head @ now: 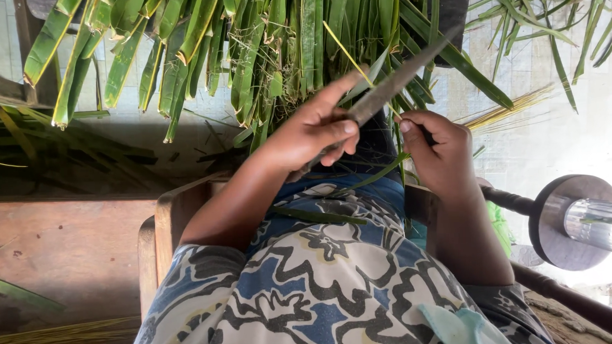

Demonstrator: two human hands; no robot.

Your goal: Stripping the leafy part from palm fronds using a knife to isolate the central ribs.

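Gripping a long dark knife (391, 87), the left hand (314, 127) is closed on its handle, the blade slanting up and away to the right across a thin yellowish leaf rib (348, 55). The right hand (437, 154) is closed just beside it, pinching that rib's near end below the hanging green palm leaves (247, 45).

Green palm leaves (247, 45), grey knife blade (391, 87), blue-white-black patterned garment (323, 287), yellow midribs (507, 111)
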